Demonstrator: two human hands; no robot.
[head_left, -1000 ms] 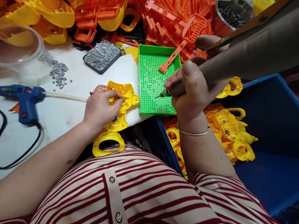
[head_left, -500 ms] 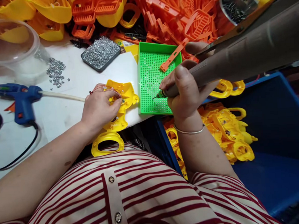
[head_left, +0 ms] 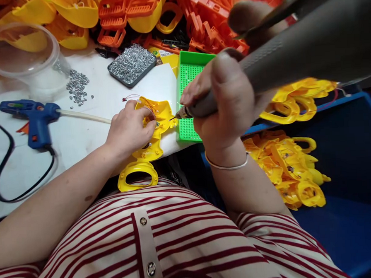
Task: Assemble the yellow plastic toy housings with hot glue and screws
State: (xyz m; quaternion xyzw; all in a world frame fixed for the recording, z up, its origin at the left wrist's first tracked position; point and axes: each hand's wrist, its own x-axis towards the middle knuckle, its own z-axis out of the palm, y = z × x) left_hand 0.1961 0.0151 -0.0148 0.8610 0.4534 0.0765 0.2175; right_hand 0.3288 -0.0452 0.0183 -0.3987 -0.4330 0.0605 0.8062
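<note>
My left hand [head_left: 130,127] is closed on a yellow plastic shell [head_left: 164,111] at the table's front edge, with thin red wires [head_left: 136,96] by its fingers. The shell's oval ring end [head_left: 123,180] hangs over the edge near my shirt. In my right hand [head_left: 230,99] is a dark electric screwdriver [head_left: 271,64], fingers wrapped round its body. Its thin bit points left and its tip is at the shell's right end; whether it touches, I cannot tell. Behind the screwdriver lies a green perforated tray [head_left: 189,130], partly hidden by my right hand.
A black dish of silver screws [head_left: 132,65] stands behind my left hand. Loose metal pieces [head_left: 78,86] lie beside a clear tub [head_left: 22,52]. A blue glue gun [head_left: 36,117] is at left. Orange parts [head_left: 208,34] are piled behind; a blue bin [head_left: 344,155] holds yellow shells at right.
My right hand has moved the screwdriver left, from over the green tray to the shell's right end. My left hand keeps its hold on the shell. The view has shifted slightly.
</note>
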